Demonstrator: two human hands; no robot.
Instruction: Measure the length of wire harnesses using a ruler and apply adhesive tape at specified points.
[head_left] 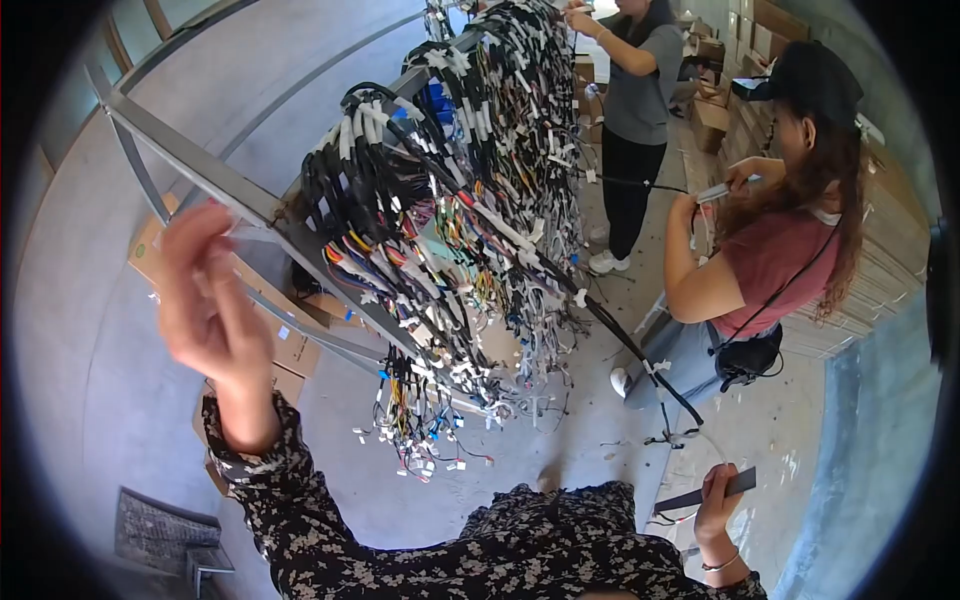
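Note:
My left hand [222, 300] is raised at the left, close to the grey metal rack bar [200, 165]. Motion smears its fingers, so whether they hold anything does not show. At the lower right, my right hand [717, 505] is closed round a dark flat strip [738, 484]. Just above that hand ends a long black cable harness [625, 340], which stretches down from the rack. A thick bundle of wire harnesses [470, 190], with white labels and connectors, hangs over the rack between my hands.
To the right stands a person in a red shirt [775, 260], holding a pale flat piece [712, 193]. Another person in grey [640, 90] is farther back. Stacked cardboard boxes [865, 240] line the right wall. A dark chair [165, 530] is at the lower left.

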